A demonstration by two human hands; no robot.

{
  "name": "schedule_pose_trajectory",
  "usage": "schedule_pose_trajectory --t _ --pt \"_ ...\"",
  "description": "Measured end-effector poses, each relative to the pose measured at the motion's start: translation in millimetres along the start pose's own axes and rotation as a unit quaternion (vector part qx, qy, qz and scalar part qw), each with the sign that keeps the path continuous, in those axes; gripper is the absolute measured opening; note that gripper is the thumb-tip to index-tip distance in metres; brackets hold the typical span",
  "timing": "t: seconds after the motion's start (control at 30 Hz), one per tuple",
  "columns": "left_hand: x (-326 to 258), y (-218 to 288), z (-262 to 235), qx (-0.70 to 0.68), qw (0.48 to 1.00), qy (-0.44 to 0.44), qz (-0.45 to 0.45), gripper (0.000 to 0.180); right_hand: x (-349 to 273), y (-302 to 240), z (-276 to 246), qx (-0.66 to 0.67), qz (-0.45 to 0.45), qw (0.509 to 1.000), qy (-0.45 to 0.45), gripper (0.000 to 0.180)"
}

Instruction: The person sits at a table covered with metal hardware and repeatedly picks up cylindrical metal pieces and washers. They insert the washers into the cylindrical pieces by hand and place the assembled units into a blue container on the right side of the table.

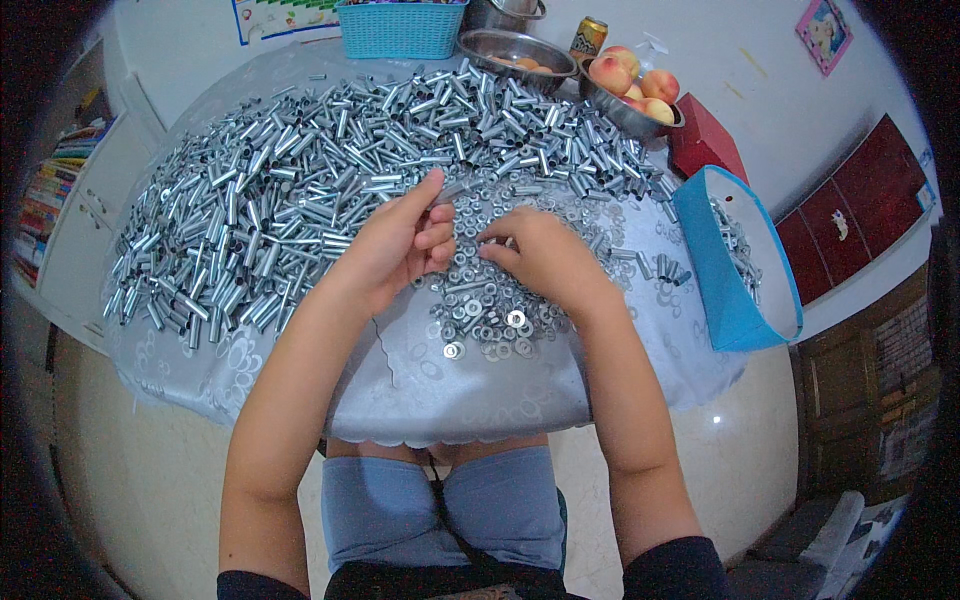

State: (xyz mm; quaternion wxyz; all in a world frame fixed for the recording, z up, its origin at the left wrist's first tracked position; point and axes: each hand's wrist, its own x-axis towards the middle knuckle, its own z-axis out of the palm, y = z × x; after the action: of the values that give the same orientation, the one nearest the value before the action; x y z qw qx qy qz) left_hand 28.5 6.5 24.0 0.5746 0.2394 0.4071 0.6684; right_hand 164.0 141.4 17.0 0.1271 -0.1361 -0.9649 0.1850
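Observation:
A wide heap of short silver metal tubes [265, 185] spreads across the left and back of the table. In front of it, at the middle, lies a pile of small metal washers [485, 315]. My left hand [405, 245] is raised at the border of the two, fingers curled, with one metal tube [458, 189] pinched at the thumb tip. Over the washers, my right hand [550, 255] reaches in with thumb and forefinger bent close together. Whether a washer sits between those fingertips is too small to tell.
A blue fabric bin [712, 265] holding metal pieces stands at the right, beside a few loose tubes [672, 269]. Along the back are a turquoise basket [400, 32], a steel bowl [518, 45], a drink can [588, 38], peaches [612, 72] in another bowl and a red box [706, 140].

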Motion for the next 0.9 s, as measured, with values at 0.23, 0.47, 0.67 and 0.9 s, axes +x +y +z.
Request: schedule_pose_trajectory --t 0.23,0.47,0.67,0.9 --pt "2.1 -1.7 -0.4 0.028 1.000 0.012 -0.006 0.039 1.0 -0.1 9.4 0.009 -0.006 0.999 0.051 0.019" --pt "4.2 -3.6 -5.2 0.044 0.998 0.034 0.002 0.039 6.3 -13.3 -9.3 0.259 -0.026 0.941 0.219 0.016" --pt "4.5 -4.0 -4.9 0.070 0.996 0.062 -0.003 0.040 2.0 -25.4 -14.1 0.221 -0.046 0.954 0.198 0.017" --pt "4.1 -7.2 6.3 0.176 0.975 0.122 0.059 0.042 2.2 -24.6 -8.9 0.249 -0.014 0.944 0.218 0.018"
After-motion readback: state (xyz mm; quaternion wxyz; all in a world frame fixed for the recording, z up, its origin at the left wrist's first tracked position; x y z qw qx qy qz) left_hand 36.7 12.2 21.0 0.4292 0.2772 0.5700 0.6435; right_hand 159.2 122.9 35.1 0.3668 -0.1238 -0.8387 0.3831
